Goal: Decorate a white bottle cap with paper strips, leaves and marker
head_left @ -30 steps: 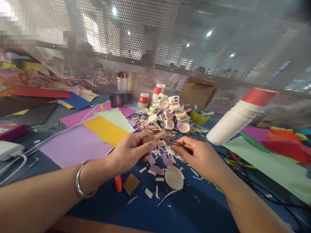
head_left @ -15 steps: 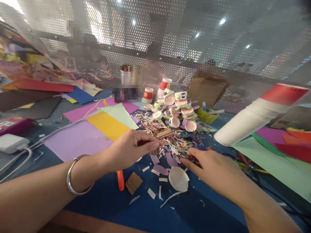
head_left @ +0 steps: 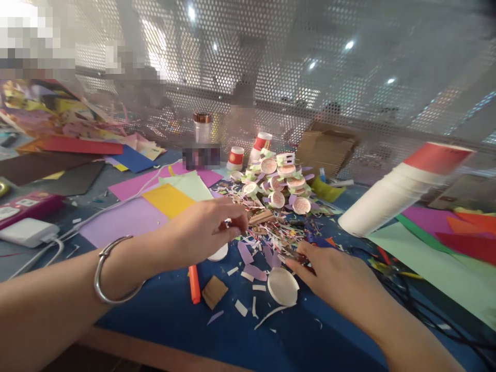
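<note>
My left hand (head_left: 215,225) hovers beside the heap of paper scraps (head_left: 279,232), its fingers loosely curled and apart from the thumb, with nothing seen between them. A strip of corrugated cardboard (head_left: 261,217) lies just past its fingertips. My right hand (head_left: 323,268) is closed on scissors (head_left: 296,256), whose metal blades point left into the scraps; the handles are mostly hidden by the fingers. Near them lie purple paper petals (head_left: 254,272) and a white paper-cup base (head_left: 282,287). A small cardboard square (head_left: 214,292) and an orange marker (head_left: 194,284) sit closer to me.
Behind the scraps stands a pile of cut cup bottoms (head_left: 277,183). A leaning stack of paper cups (head_left: 399,191) is at right, above coloured sheets and black cables (head_left: 418,299). Coloured paper (head_left: 124,217), a white adapter (head_left: 29,232) and its cord occupy the left.
My left hand has shifted slightly left and up, and the cardboard piece it pinched no longer shows in its fingers. My right hand stays nearly in place with the scissors.
</note>
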The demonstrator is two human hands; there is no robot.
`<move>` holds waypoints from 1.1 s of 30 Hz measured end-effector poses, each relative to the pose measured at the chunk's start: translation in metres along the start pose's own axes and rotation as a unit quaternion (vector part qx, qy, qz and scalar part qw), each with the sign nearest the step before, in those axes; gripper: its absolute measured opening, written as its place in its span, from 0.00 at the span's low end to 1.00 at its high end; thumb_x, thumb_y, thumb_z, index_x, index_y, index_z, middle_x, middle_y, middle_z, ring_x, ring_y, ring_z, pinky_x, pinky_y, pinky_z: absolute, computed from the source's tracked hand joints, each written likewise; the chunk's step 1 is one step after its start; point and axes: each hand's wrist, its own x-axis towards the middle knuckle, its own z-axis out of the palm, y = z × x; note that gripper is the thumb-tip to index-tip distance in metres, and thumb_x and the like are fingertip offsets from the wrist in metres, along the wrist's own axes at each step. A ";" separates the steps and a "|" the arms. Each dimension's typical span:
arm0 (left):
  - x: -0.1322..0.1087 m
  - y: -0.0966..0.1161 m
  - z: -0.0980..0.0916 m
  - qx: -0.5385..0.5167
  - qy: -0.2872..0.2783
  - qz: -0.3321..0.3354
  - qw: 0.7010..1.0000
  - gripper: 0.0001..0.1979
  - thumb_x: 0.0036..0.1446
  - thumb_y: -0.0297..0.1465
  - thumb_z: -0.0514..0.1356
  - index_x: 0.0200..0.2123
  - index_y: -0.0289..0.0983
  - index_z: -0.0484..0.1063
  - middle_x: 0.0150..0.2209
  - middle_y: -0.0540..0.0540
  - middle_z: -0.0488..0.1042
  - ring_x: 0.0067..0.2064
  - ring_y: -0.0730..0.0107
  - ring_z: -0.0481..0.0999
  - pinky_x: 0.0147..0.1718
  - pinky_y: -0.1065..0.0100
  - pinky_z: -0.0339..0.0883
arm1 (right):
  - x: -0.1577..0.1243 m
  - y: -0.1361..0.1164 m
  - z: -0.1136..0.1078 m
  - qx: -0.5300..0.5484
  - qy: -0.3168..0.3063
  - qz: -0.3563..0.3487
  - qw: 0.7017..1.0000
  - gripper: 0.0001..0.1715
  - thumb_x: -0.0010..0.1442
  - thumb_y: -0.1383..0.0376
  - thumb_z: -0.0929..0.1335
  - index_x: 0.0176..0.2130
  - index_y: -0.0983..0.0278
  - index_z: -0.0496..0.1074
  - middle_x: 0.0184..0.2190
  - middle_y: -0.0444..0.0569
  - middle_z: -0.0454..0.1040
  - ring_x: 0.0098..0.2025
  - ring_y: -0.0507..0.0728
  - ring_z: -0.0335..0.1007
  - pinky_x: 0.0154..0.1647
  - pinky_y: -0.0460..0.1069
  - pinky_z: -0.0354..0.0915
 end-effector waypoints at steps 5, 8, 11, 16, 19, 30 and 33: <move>-0.018 -0.022 0.003 0.070 -0.029 0.051 0.996 0.11 0.65 0.26 0.56 0.39 0.40 0.79 0.43 0.46 0.76 0.40 0.68 0.77 0.38 0.66 0.69 | 0.002 0.001 0.004 -0.003 0.002 0.000 1.000 0.17 0.71 0.52 0.61 0.41 0.59 0.71 0.30 0.50 0.82 0.36 0.68 0.83 0.24 0.51 0.54; -0.029 -0.041 0.007 0.050 -0.044 0.067 0.996 0.12 0.65 0.26 0.56 0.42 0.41 0.79 0.47 0.45 0.78 0.46 0.67 0.78 0.44 0.64 0.71 | 0.002 0.001 0.005 -0.003 0.002 0.000 1.000 0.16 0.71 0.53 0.62 0.40 0.60 0.71 0.30 0.51 0.82 0.36 0.68 0.83 0.24 0.50 0.51; -0.036 -0.051 0.007 0.054 -0.041 0.070 0.995 0.14 0.64 0.24 0.56 0.45 0.41 0.79 0.50 0.45 0.79 0.50 0.64 0.78 0.49 0.62 0.71 | 0.002 0.001 0.006 0.001 0.011 -0.005 1.000 0.16 0.71 0.53 0.61 0.39 0.60 0.70 0.29 0.50 0.82 0.35 0.68 0.83 0.23 0.50 0.48; -0.038 -0.050 0.002 0.067 0.004 0.084 0.994 0.15 0.61 0.20 0.55 0.41 0.40 0.80 0.47 0.44 0.78 0.50 0.64 0.76 0.49 0.63 0.70 | 0.003 0.002 0.010 -0.001 0.023 -0.006 1.000 0.17 0.70 0.52 0.62 0.38 0.60 0.70 0.27 0.50 0.81 0.33 0.68 0.82 0.23 0.50 0.44; -0.040 -0.048 0.000 0.046 0.023 0.044 0.998 0.12 0.63 0.26 0.57 0.47 0.39 0.77 0.48 0.42 0.77 0.50 0.62 0.76 0.50 0.62 0.70 | 0.003 0.004 0.013 0.001 0.022 -0.003 1.000 0.18 0.70 0.51 0.61 0.38 0.60 0.71 0.27 0.50 0.81 0.32 0.68 0.82 0.24 0.50 0.42; -0.041 -0.053 0.004 0.068 -0.018 -0.069 0.995 0.13 0.61 0.39 0.63 0.45 0.40 0.73 0.46 0.43 0.74 0.47 0.59 0.74 0.47 0.57 0.67 | 0.000 0.007 0.016 0.009 0.032 -0.002 0.999 0.16 0.69 0.51 0.63 0.39 0.59 0.72 0.26 0.48 0.81 0.32 0.69 0.82 0.23 0.50 0.46; -0.039 -0.055 0.004 0.068 -0.039 -0.084 0.993 0.14 0.60 0.41 0.63 0.46 0.40 0.75 0.47 0.43 0.72 0.47 0.58 0.74 0.47 0.56 0.67 | -0.002 0.010 0.020 0.005 0.061 -0.007 0.998 0.15 0.67 0.53 0.64 0.43 0.59 0.73 0.27 0.49 0.82 0.30 0.68 0.82 0.22 0.50 0.51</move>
